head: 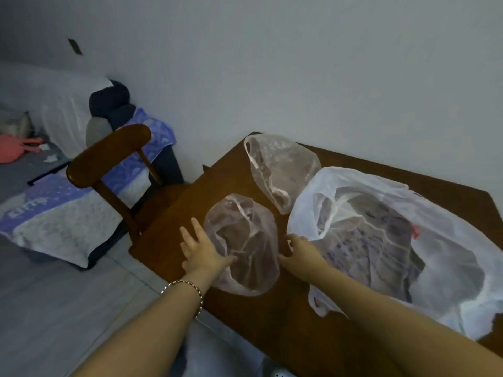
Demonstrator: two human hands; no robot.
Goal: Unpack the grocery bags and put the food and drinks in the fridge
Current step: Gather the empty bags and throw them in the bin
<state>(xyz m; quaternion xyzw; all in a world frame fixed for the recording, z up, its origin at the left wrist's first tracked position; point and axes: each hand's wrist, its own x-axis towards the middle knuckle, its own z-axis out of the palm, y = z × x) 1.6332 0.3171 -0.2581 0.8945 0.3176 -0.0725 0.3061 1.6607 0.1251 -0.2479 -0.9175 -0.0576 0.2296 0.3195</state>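
Three thin plastic bags lie on a brown wooden table (pixel 272 325). A small clear bag (pixel 245 240) sits nearest me, with a second small clear bag (pixel 280 170) behind it. A large white bag (pixel 394 240) sprawls at the right, with printed packaging showing dimly through it. My left hand (pixel 198 246) rests at the left side of the nearest small bag, fingers spread. My right hand (pixel 299 251) is at that bag's right side, fingers apart and curled toward it. Whether either hand pinches the plastic is unclear. The bags' contents are hidden.
A wooden chair (pixel 109 159) stands at the table's left end. Behind it is a bed (pixel 54 208) with blue and white bedding. A grey tiled floor (pixel 54 308) lies left of the table, and a plain wall rises behind it.
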